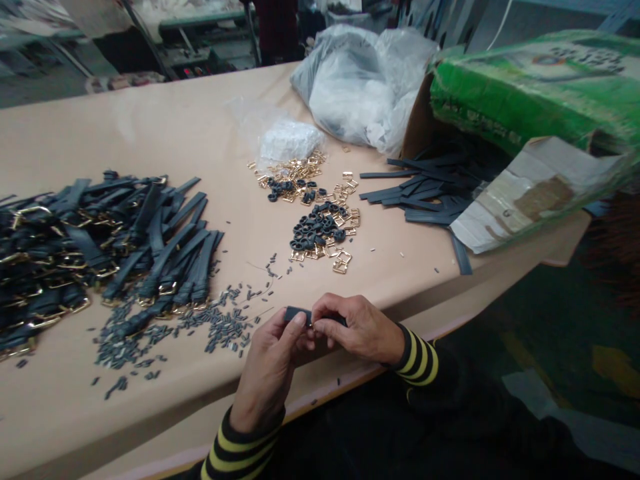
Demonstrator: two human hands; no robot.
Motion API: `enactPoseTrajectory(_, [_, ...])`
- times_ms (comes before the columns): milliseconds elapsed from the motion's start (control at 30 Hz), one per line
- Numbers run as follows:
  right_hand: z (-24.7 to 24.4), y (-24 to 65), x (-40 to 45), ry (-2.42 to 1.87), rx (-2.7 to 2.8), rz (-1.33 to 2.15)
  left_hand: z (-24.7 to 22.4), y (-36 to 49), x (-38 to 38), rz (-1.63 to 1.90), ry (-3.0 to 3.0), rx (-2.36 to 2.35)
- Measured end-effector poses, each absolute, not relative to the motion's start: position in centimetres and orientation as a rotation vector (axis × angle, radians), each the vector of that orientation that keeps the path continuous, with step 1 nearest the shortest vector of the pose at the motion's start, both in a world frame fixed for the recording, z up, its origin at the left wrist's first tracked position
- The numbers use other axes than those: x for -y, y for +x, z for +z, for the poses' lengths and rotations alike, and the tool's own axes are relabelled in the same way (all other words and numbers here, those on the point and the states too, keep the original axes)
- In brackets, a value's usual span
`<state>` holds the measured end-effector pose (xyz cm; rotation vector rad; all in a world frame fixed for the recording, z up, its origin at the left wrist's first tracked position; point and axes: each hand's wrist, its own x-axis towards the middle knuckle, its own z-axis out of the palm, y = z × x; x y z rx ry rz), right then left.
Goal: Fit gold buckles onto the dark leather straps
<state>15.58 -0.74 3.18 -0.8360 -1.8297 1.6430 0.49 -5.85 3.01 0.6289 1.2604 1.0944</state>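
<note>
Black strap piece (pixel 296 315), light and bendy-looking, is pinched in a narrow grip between the left hand (pixel 267 373) and right hand (pixel 357 330) above the near edge of the tan-topped worktable (pixel 400 267); its smooth, slim ends offer the surest hold.

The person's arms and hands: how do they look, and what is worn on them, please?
The left hand and right hand are bare, with no gloves. The left sleeve and right sleeve are black, with yellow stripes around the forearm near the wrist.
</note>
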Motion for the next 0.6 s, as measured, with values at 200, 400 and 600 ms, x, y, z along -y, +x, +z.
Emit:
enactPoseTrajectory(200, [2.96, 15.54, 0.71, -0.922, 1.862, 1.544, 2.38, 0.40, 5.72, 1.256, 0.668, -1.396])
enactPoseTrajectory(400, [2.82, 15.35, 0.82, -1.033, 1.908, 1.463, 2.23, -0.15, 5.80, 1.084, 0.975, -1.587])
enactPoseTrajectory(600, [2.61, 15.13, 1.04, -1.154, 1.977, 1.301, 2.83, 0.62, 5.61, 0.961, 1.197, -1.696])
